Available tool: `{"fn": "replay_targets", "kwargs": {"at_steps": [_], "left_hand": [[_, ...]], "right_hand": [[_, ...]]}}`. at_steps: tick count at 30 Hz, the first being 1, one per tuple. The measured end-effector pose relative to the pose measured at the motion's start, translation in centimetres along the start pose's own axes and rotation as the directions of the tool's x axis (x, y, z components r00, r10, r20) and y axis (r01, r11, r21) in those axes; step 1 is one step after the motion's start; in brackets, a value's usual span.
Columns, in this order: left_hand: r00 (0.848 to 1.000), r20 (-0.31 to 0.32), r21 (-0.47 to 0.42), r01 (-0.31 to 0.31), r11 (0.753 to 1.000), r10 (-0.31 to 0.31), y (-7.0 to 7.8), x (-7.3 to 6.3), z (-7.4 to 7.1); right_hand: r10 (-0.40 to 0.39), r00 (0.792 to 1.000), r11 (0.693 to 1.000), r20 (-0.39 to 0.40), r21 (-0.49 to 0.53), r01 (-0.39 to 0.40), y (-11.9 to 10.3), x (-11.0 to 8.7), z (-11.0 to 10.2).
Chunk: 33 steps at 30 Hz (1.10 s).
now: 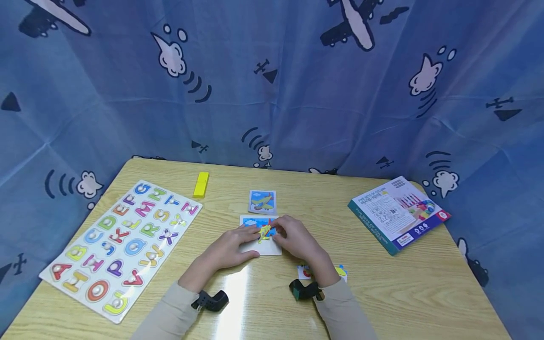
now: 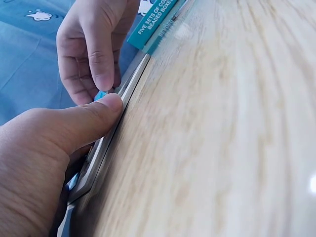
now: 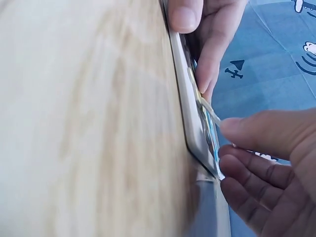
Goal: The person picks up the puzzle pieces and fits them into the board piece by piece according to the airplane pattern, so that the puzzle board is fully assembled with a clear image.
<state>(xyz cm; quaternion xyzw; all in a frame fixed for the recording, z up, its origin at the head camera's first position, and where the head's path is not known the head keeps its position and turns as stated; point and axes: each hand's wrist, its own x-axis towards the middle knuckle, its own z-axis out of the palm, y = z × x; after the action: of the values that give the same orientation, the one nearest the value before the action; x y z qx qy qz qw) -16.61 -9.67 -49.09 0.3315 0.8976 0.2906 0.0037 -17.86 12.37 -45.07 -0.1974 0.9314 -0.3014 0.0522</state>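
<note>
A small white puzzle board (image 1: pixel 272 249) with a blue-sky picture lies on the table, a yellow airplane partly filled in on it. My left hand (image 1: pixel 231 246) rests on its left side, fingers flat on the picture and thumb along the near edge. From the right, my right hand (image 1: pixel 297 238) pinches a thin puzzle piece (image 3: pixel 211 112) between thumb and fingers. That piece stands tilted, one end against the board in the right wrist view; its printed face is mostly hidden. Just behind the board lies a picture card (image 1: pixel 262 202) showing a yellow airplane.
Loose puzzle pieces (image 1: pixel 341 271) lie partly under my right forearm. A large alphabet board (image 1: pixel 140 236) covers the table's left side, with a yellow block (image 1: pixel 201 184) behind it. At the right sits a flat bead-set box (image 1: pixel 397 212). A blue airplane-print curtain (image 1: pixel 272 94) hangs behind the table.
</note>
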Motion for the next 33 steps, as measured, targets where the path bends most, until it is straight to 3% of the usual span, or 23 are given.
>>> {"fn": "replay_targets", "kwargs": {"at_steps": [7,33], "left_hand": [[1.000,0.005,-0.005,0.018,1.000,-0.018,0.03,-0.07,0.00],[1.000,0.011,-0.008,0.011,1.000,-0.011,-0.05,-0.02,0.02]], "right_hand": [[0.012,1.000,0.997,0.020,-0.074,-0.010,-0.10,-0.04,0.16],[-0.050,0.998,0.980,0.029,-0.190,0.055,-0.07,-0.17,0.06]]}}
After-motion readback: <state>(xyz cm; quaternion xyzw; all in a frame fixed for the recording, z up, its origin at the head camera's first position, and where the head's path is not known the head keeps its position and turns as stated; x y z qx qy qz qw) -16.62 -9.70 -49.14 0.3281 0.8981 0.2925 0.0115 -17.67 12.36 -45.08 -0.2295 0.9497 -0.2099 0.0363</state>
